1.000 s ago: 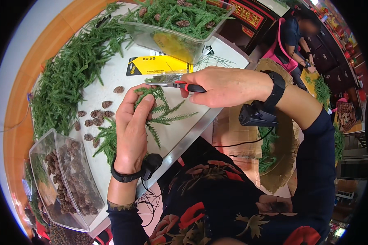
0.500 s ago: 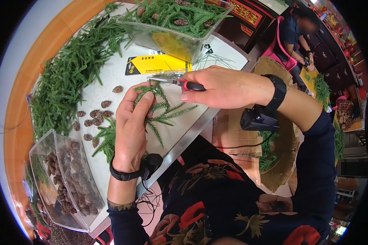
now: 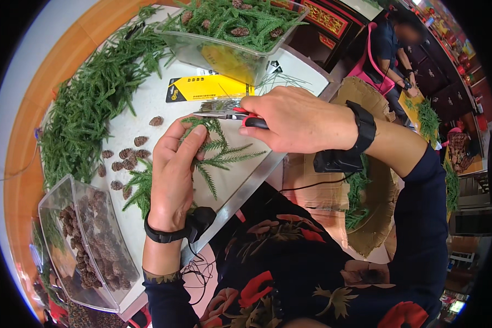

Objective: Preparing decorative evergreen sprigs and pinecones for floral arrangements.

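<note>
My left hand (image 3: 172, 167) pinches a green artificial pine sprig (image 3: 218, 156) between thumb and fingers, its needled branches fanning out to the right. Whatever lies under the fingers is hidden. Wrapped round the red and black handles of a pair of pliers (image 3: 218, 115) is my right hand (image 3: 303, 119). The metal jaws point left and lie just above the top of the sprig, close to my left fingertips; I cannot tell whether they grip anything. Behind the pliers lies a bundle of thin short wires (image 3: 221, 104) on the white table (image 3: 238, 186).
Loose pine cones (image 3: 127, 153) lie left of my hand, by a clear bin of cones (image 3: 95, 240). Green sprigs (image 3: 87, 115) are heaped along the far left. A clear tub (image 3: 224, 57) of greenery stands beyond a yellow card (image 3: 197, 88). Another person (image 3: 391, 46) sits at right.
My right hand has shifted slightly left, and the pliers' jaws have come down a little nearer the sprig's top. My left hand keeps hold of the sprig, nearly still.
</note>
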Motion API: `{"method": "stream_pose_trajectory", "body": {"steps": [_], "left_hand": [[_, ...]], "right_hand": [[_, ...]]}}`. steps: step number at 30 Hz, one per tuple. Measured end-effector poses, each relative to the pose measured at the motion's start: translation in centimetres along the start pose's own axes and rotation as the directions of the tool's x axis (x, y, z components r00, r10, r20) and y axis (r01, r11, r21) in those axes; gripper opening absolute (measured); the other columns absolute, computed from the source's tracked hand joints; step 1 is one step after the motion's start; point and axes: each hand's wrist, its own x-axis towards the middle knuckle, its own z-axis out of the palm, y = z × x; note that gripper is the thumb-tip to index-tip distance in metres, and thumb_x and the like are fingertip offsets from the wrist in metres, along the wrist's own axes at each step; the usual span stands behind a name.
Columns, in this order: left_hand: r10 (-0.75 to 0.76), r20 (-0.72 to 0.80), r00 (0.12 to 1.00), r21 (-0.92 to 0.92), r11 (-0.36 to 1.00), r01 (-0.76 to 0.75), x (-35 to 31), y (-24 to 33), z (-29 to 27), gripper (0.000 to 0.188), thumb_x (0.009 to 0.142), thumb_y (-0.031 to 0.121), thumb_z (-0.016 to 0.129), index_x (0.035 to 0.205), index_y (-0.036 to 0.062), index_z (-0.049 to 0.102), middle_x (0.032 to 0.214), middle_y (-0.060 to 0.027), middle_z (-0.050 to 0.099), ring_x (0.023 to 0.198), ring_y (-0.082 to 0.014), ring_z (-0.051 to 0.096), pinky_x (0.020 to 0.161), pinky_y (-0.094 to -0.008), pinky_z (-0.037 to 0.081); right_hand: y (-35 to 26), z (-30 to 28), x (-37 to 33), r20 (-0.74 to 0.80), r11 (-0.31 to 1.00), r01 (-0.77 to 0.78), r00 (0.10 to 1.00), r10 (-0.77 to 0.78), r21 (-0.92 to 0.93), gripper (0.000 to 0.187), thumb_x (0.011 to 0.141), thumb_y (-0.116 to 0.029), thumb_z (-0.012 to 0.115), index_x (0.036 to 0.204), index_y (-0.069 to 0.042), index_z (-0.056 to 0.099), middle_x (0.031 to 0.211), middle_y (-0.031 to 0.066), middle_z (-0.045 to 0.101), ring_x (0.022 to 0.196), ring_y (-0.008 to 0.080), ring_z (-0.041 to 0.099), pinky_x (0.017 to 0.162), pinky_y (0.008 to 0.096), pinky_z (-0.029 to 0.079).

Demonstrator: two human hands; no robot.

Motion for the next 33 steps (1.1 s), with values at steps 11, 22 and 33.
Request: {"method": "stream_pose_trajectory", "body": {"steps": [11, 22, 33], "left_hand": [[0.12, -0.122, 0.985, 0.14, 0.985, -0.102, -0.2, 0.1, 0.9, 0.027, 0.086, 0.004, 0.064, 0.111, -0.0027, 0.057, 0.099, -0.0033, 0.063, 0.088, -0.0068, 0.055, 0.079, -0.02, 0.044], [0.14, -0.117, 0.983, 0.15, 0.981, -0.122, -0.1, -0.2, 1.1, 0.028, 0.084, 0.002, 0.066, 0.11, -0.0029, 0.057, 0.099, -0.0037, 0.063, 0.088, -0.0072, 0.056, 0.079, -0.021, 0.045], [0.22, -0.134, 0.966, 0.166, 0.966, -0.197, -0.3, 0.5, 0.6, 0.047, 0.083, 0.003, 0.066, 0.125, -0.0012, 0.046, 0.1, -0.0047, 0.059, 0.091, -0.0094, 0.054, 0.081, -0.0228, 0.044]], "right_hand": [[0.0, 0.4, 0.3, -0.009, 0.978, 0.001, 1.0, 0.001, 0.207, 0.039, 0.091, -0.036, 0.053, 0.094, 0.003, 0.054, 0.075, 0.0196, 0.06, 0.073, 0.0383, 0.058, 0.068, 0.043, 0.044], [0.5, 1.7, 0.0, -0.196, 0.998, 0.068, 0.979, -0.062, 0.02, 0.031, 0.088, -0.027, 0.058, 0.092, 0.003, 0.054, 0.071, 0.0213, 0.061, 0.071, 0.0411, 0.06, 0.063, 0.0474, 0.045], [-0.3, 0.2, 0.2, -0.048, 0.994, 0.013, 0.999, -0.008, 0.113, 0.031, 0.091, -0.029, 0.055, 0.095, 0.001, 0.057, 0.076, 0.022, 0.062, 0.071, 0.0393, 0.061, 0.066, 0.0468, 0.047]]}}
